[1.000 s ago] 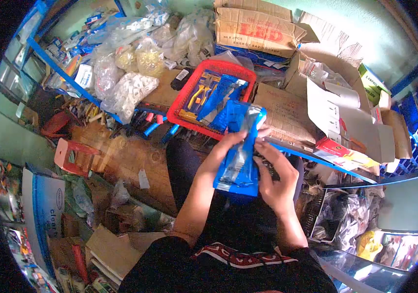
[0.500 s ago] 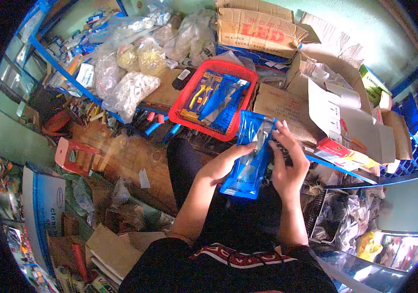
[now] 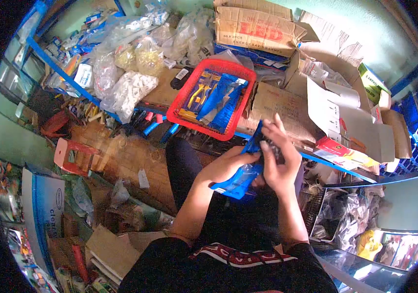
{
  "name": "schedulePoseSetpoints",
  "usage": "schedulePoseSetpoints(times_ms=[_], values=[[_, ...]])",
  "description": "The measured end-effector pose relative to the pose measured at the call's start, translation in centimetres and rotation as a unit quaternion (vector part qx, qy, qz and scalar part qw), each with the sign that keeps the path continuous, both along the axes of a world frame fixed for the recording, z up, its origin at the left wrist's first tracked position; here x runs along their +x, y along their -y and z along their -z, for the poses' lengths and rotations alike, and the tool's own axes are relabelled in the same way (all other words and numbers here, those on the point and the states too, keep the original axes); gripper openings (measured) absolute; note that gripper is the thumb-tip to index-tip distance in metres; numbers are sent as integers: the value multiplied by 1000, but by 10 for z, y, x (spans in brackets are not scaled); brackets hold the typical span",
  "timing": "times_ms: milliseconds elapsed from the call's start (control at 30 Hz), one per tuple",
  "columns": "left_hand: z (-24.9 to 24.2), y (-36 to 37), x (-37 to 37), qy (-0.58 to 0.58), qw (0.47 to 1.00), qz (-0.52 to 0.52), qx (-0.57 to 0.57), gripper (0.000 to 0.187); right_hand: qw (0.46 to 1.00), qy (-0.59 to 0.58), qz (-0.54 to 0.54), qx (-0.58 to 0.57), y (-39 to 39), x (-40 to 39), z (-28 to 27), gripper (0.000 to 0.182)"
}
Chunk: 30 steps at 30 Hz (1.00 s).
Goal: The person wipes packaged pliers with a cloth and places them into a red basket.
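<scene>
A shiny blue plastic packet (image 3: 240,183) is held in front of my lap, tilted and bent so that its face is mostly turned away. My left hand (image 3: 226,166) grips it from the left, thumb across the front. Bent around its upper right part are the fingers and thumb of my right hand (image 3: 282,158). What lies inside the packet cannot be made out. Just beyond my hands, a red plastic basket (image 3: 173,113) holds similar blue packets (image 3: 223,100) and yellow-handled pliers (image 3: 200,93) in packaging.
Clear bags of small parts (image 3: 130,93) crowd the bench at left. An LED carton (image 3: 255,31) stands at the back, with opened cardboard boxes (image 3: 284,110) to the right. A red stool (image 3: 77,156) is on the wooden floor (image 3: 126,156) at lower left.
The blue packet has turned from face-on to tilted and folded. My right hand has moved slightly left and closed in around its upper part. The view has shifted a little.
</scene>
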<state>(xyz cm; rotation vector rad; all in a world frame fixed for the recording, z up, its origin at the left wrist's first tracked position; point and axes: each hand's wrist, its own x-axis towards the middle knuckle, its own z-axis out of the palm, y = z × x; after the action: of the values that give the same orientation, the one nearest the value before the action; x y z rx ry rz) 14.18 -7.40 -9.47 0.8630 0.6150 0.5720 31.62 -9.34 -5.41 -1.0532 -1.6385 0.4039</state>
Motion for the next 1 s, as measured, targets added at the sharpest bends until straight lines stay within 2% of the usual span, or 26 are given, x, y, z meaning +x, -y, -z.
schedulePoseSetpoints(times_ms=[67,133,167,200,267,333,433,467,567,667,733,767,800,867,900,933,1000], values=[[12,-2,-3,61,997,-43,4,36,998,4,-53,-12,7,4,6,34],[12,-2,-12,100,993,-52,-17,35,998,39,-56,-9,12,2,17,38],[12,-3,-15,109,993,-50,-15,41,998,36,-52,-6,15,-1,22,46],[11,-5,-15,120,991,-49,-12,51,998,37,-51,-7,16,-2,21,46],[8,-6,-15,114,992,-55,8,51,998,58,-29,14,18,-2,17,54],[-4,-5,-21,149,988,23,-38,46,995,62,-39,62,7,3,11,60],[-8,0,-29,191,979,43,-55,53,996,14,41,72,-10,8,1,60],[-8,1,-32,209,975,66,-47,55,997,25,65,46,-17,14,-3,52],[-9,5,-37,200,977,34,-60,53,991,-71,109,39,-23,21,-3,35],[-15,0,-32,168,985,-6,-34,48,987,-84,120,60,-9,14,-6,36],[-13,-2,-25,69,994,-83,4,40,991,-40,69,110,1,13,-4,42],[-12,-2,-22,58,996,-66,19,35,995,-16,42,90,7,10,-5,43],[-16,3,-16,58,993,-101,28,32,997,7,16,71,11,7,-7,45],[-17,8,-13,66,995,-68,32,30,999,32,-43,10,10,-1,-18,44],[-18,4,-14,80,994,-10,74,28,999,26,-39,23,5,-1,-10,48],[-18,5,-13,85,993,-12,82,27,999,19,-34,36,0,0,-4,52],[-22,4,-15,83,994,5,67,28,999,-1,-29,44,-6,0,-1,49]])
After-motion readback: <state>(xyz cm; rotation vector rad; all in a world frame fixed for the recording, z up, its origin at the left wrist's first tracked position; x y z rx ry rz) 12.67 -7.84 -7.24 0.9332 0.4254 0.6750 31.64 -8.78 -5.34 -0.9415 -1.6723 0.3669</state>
